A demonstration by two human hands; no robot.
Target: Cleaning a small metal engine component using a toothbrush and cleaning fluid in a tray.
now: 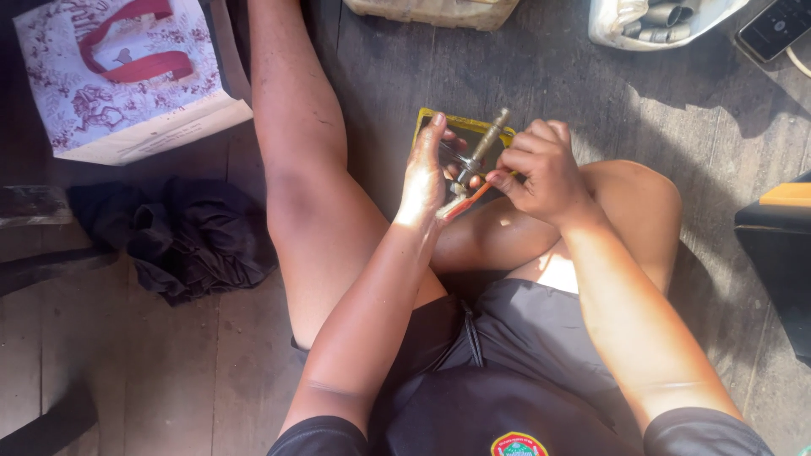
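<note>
Head view: left hand (422,173) grips a metal rod (481,150) pointing to one o'clock, right hand (541,169) pinches an orange-handled tool (466,203) at its base, work seemingly midway, yellow-rimmed tray (439,122) beneath

tool's lower end hidden betw. hands, white tub (605,29) of metal fittings cut by top edge, phone (775,27) cropped

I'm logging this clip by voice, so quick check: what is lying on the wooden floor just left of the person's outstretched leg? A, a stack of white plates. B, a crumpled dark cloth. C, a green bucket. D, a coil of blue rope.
B: a crumpled dark cloth lies bunched on the wooden floor beside the outstretched leg, below the patterned bag with red handles.
</note>
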